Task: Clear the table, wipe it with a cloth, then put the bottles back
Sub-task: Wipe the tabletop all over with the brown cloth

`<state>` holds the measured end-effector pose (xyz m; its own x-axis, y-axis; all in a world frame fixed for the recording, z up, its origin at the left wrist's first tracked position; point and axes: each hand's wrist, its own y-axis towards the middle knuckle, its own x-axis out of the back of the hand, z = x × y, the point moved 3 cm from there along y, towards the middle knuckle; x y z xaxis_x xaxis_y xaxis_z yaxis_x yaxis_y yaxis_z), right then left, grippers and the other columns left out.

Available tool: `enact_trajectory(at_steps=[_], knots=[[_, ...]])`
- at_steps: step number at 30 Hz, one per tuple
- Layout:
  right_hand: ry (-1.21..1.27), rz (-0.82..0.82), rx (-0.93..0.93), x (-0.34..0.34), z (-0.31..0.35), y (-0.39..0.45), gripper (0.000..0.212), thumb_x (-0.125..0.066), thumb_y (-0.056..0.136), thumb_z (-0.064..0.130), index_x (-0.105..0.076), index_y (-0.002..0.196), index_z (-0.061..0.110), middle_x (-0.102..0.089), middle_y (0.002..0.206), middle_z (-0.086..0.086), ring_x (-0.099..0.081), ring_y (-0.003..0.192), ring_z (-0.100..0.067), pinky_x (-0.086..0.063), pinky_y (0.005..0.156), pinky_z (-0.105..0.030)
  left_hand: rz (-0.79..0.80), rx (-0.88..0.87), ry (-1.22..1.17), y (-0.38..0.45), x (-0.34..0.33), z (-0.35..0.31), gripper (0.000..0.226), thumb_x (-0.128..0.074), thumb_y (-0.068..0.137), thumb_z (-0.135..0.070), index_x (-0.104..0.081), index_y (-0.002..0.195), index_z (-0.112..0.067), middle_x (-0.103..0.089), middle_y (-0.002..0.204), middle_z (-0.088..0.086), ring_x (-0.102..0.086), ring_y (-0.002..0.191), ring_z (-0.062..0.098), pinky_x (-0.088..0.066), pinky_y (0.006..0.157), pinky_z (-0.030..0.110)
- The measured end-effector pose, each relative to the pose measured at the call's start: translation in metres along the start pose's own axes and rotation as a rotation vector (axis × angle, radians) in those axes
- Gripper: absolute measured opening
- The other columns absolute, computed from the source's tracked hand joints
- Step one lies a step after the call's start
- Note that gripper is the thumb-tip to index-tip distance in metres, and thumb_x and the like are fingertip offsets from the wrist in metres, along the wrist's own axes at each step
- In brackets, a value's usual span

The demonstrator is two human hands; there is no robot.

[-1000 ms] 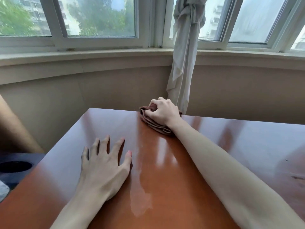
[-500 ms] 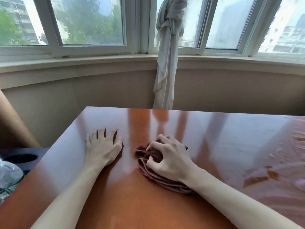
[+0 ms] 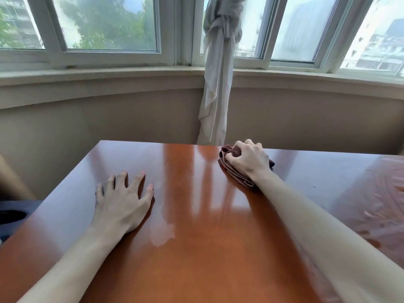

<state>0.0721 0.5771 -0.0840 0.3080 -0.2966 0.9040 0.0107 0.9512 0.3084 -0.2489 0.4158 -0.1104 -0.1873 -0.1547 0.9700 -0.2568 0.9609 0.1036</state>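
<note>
A glossy reddish-brown wooden table (image 3: pixel 196 248) fills the lower half of the head view. My right hand (image 3: pixel 249 159) is shut on a folded brown cloth (image 3: pixel 235 173) and presses it on the tabletop close to the far edge. My left hand (image 3: pixel 122 202) lies flat on the table's left side, palm down with fingers spread, holding nothing. A thin wet streak (image 3: pixel 162 234) glistens between my two arms. No bottles are in view.
Beyond the far table edge stands a beige wall under a curved window sill (image 3: pixel 109 75). A knotted white curtain (image 3: pixel 216 84) hangs just behind the table near the cloth. A dark object (image 3: pixel 13 213) sits low beside the table's left edge.
My right hand has pushed the cloth from the middle of the table out to the far edge, further right. My left hand stays flat on the left side.
</note>
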Motion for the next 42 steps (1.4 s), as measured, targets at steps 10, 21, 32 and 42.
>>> enact_trajectory(at_steps=[10, 21, 32, 42], knots=[[0.063, 0.050, 0.395, 0.058, 0.031, -0.172, 0.037, -0.047, 0.087, 0.062, -0.065, 0.108, 0.037, -0.058, 0.103, 0.014, -0.053, 0.099, -0.013, -0.045, 0.079, -0.029, 0.062, -0.283, -0.081, -0.026, 0.000, -0.091, 0.062, -0.031, 0.095, -0.062, -0.041, 0.150, -0.036, -0.033, 0.160, 0.006, -0.024, 0.149, 0.025, -0.019, 0.123, 0.046], [0.005, -0.014, -0.045, -0.012, -0.018, 0.069, 0.032, -0.055, 0.083, 0.050, -0.073, 0.097, 0.028, -0.066, 0.107, -0.004, -0.057, 0.106, -0.038, -0.049, 0.093, -0.043, 0.006, -0.238, -0.081, -0.022, -0.022, -0.090, 0.072, -0.013, 0.086, -0.071, -0.028, 0.153, -0.049, -0.019, 0.165, -0.009, -0.008, 0.153, 0.015, -0.005, 0.125, 0.039], [0.059, 0.133, 0.129, 0.042, 0.000, -0.111, 0.053, -0.046, 0.083, 0.077, -0.062, 0.107, 0.032, -0.059, 0.113, 0.005, -0.049, 0.109, -0.025, -0.047, 0.089, -0.041, 0.099, -0.246, -0.063, -0.024, -0.013, -0.093, 0.061, -0.027, 0.099, -0.064, -0.025, 0.156, -0.044, -0.019, 0.167, 0.000, -0.011, 0.154, 0.022, -0.007, 0.126, 0.045], [0.073, 0.063, 0.184, 0.057, 0.000, -0.154, 0.032, -0.055, 0.085, 0.059, -0.066, 0.098, 0.033, -0.065, 0.114, 0.011, -0.054, 0.108, -0.025, -0.039, 0.080, -0.033, 0.122, -0.250, -0.086, -0.028, -0.010, -0.091, 0.061, -0.027, 0.100, -0.062, -0.025, 0.157, -0.043, -0.016, 0.168, 0.003, -0.010, 0.155, 0.024, -0.006, 0.126, 0.045]])
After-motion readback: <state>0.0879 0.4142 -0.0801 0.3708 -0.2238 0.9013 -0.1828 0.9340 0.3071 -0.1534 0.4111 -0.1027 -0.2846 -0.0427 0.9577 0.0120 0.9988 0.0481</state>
